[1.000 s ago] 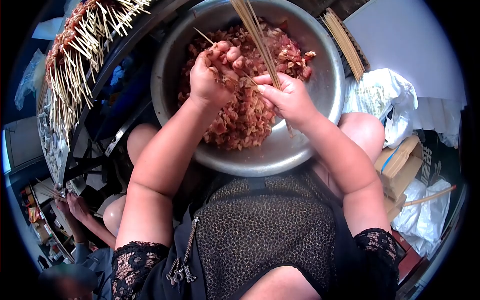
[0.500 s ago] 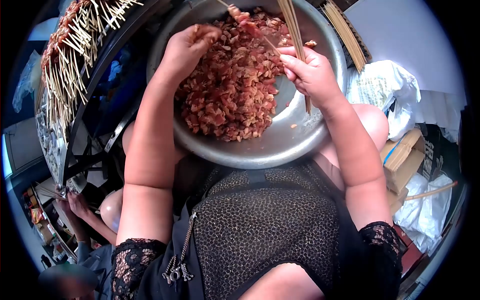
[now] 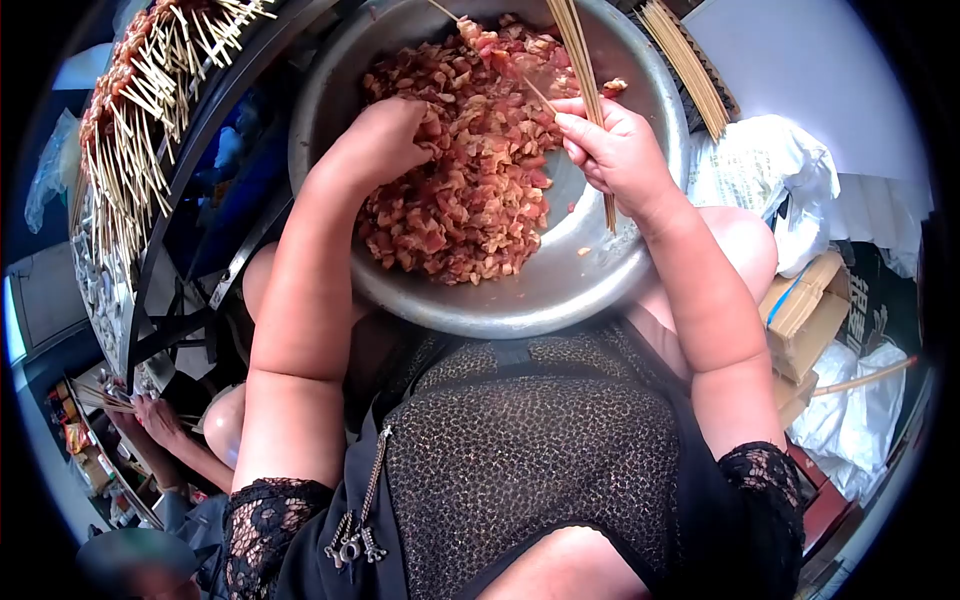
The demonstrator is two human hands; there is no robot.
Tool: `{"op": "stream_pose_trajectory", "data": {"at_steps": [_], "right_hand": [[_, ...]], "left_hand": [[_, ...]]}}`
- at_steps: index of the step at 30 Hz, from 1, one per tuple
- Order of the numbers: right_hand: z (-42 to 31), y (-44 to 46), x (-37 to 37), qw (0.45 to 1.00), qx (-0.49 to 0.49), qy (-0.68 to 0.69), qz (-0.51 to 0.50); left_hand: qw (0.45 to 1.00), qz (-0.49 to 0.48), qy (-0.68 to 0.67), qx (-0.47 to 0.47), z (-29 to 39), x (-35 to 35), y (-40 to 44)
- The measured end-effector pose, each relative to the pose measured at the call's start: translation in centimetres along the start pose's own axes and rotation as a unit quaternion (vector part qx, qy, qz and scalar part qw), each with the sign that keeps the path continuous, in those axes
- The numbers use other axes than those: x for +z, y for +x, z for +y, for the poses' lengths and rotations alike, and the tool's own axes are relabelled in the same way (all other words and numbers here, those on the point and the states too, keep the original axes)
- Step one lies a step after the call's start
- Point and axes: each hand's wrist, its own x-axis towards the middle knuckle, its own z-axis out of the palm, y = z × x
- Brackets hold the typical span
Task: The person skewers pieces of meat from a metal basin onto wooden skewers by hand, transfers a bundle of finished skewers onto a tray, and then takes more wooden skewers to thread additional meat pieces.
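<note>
A wide metal bowl (image 3: 590, 290) holds a heap of cut raw meat (image 3: 460, 220). My left hand (image 3: 385, 140) reaches into the left side of the heap, its fingers bent down among the pieces and partly hidden; what they hold, if anything, cannot be made out. Over the right side of the bowl, my right hand (image 3: 620, 150) is closed on a bundle of bare wooden skewers (image 3: 580, 55). Between its thumb and forefinger it also pinches one skewer with meat (image 3: 487, 45) threaded near the far end, pointing up and left.
Skewered meat (image 3: 135, 90) lies piled on a rack at the upper left. More bare skewers (image 3: 690, 70) rest right of the bowl, near a white plastic bag (image 3: 765, 170) and cardboard (image 3: 805, 300). A co-worker's hands (image 3: 155, 415) hold thin sticks at the lower left.
My left hand first moved left off the skewer, then down into the meat. My right hand shifted right with the bundle, and the skewer with meat has come into view.
</note>
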Motion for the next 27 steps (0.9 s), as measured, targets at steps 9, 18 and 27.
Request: {"op": "stream_pose_trajectory", "data": {"at_steps": [9,18,27], "right_hand": [[0.3,0.1,-0.1,1.0,-0.011,-0.01,-0.013],[0.2,-0.1,-0.6,1.0,-0.014,-0.026,-0.009],[0.2,-0.2,-0.6,0.999,-0.018,-0.025,-0.013]], "left_hand": [[0.989,0.07,0.122,0.05,0.4,1.0,0.3],[0.952,0.033,-0.295,-0.072,-1.5,-1.9,-0.2],[0.828,0.084,-0.554,0.015,-2.4,-2.9,-0.7]]}}
